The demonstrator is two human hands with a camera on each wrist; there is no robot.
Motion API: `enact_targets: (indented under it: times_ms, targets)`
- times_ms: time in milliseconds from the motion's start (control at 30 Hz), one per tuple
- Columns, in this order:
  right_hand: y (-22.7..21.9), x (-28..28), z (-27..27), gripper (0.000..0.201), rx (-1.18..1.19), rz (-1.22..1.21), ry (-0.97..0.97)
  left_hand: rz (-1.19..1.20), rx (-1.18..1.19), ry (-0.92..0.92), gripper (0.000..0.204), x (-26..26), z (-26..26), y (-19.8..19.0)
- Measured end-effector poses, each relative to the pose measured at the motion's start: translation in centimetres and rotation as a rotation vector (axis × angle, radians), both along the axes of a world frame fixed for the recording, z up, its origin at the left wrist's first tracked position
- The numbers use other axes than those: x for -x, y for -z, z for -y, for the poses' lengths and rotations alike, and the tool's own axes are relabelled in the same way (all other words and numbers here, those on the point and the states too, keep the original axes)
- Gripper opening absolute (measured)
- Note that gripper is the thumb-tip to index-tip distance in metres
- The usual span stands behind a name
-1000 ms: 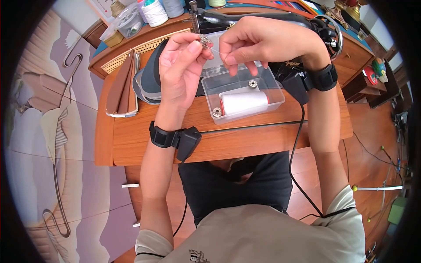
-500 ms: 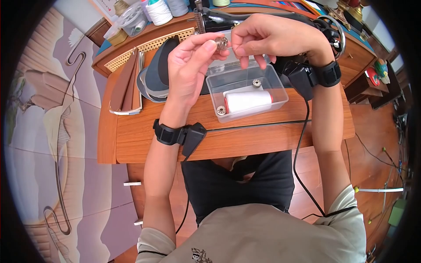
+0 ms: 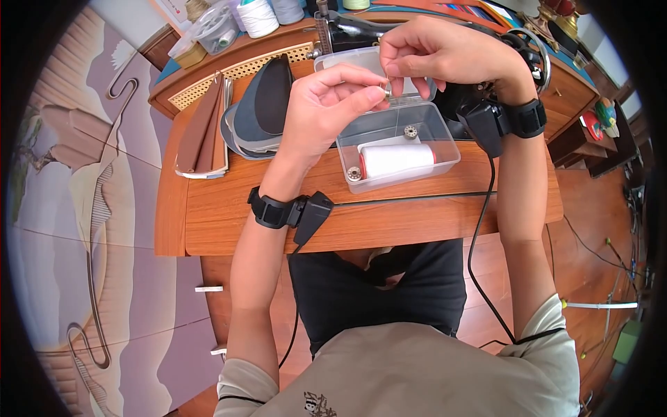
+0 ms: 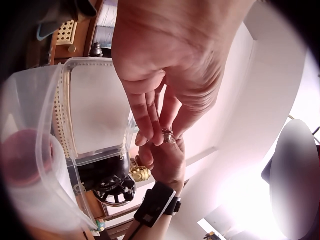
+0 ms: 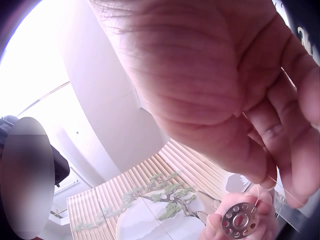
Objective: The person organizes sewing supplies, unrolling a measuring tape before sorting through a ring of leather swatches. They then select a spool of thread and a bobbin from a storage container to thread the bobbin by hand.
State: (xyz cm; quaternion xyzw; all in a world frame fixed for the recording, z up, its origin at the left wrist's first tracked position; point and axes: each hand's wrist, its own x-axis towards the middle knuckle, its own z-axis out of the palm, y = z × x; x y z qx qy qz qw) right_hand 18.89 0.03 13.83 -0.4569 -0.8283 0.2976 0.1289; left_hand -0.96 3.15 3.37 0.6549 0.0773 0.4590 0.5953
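Note:
My left hand (image 3: pixel 316 111) pinches a metal sewing-machine bobbin (image 5: pixel 241 221) between thumb and fingertips. In the right wrist view its perforated face shows. My right hand (image 3: pixel 448 59) is close beside it, pinching a fine white thread (image 5: pixel 258 196) between thumb and forefinger; the thread runs down to the bobbin. Both hands are above the clear plastic box (image 3: pixel 448 165), in front of its raised lid (image 4: pixel 97 107). Inside the box lie a large spool of white thread (image 3: pixel 398 160) and two more metal bobbins (image 3: pixel 410 132).
The box stands on a wooden sewing table (image 3: pixel 229 226). To its left lie dark fabric pieces (image 3: pixel 274 97) and brown swatches (image 3: pixel 203 135). A black sewing machine (image 3: pixel 354 35) is behind the hands, with thread cones (image 3: pixel 258 19) at the back left.
My left hand has moved right and slightly nearer my body, bringing the bobbin up to the right fingertips. The right hand has shifted slightly right, still pinching the thread.

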Motion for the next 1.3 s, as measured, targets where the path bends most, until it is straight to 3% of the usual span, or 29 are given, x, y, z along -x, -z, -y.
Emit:
enact_targets:
  times_ms: [267, 333, 533, 700, 1033, 1200, 1233, 1300]
  targets:
    - [0.9, -0.3, -0.8, 0.012, -0.156, 0.025, -0.068, -0.05, 0.037, -0.07, 0.017, -0.4, -0.2, 0.5]
    - [1.2, -0.3, -0.9, 0.012, -0.206, 0.013, -0.082, -0.113, 0.006, -0.175, 0.02, -0.4, -0.3, 0.5]
    - [0.5, 0.8, 0.2, 0.011, -0.286, 0.088, -0.064, 0.026, 0.026, -0.247, 0.022, -0.6, 0.0, 0.2]
    - [-0.9, 1.4, 1.7, 0.009, -0.037, 0.083, 0.007, 0.121, 0.03, -0.258, 0.023, -0.6, 0.4, -0.2]
    - [0.4, 0.7, 0.2, 0.014, -0.057, 0.068, 0.006, 0.188, 0.02, -0.233, 0.025, 0.0, 0.4, -0.6]
    - [0.9, 0.4, -0.4, 0.028, -0.357, -0.191, -0.039, 0.167, 0.018, -0.246, 0.023, 0.0, 0.3, -0.7]
    - [1.1, 0.3, -0.9, 0.032, -0.49, -0.186, -0.123, 0.156, 0.024, -0.247, 0.023, 0.1, 0.3, -0.7]
    - [0.7, 1.0, 0.0, 0.031, -0.522, -0.159, -0.106, 0.174, 0.038, -0.241, 0.021, 0.0, 0.3, -0.8]
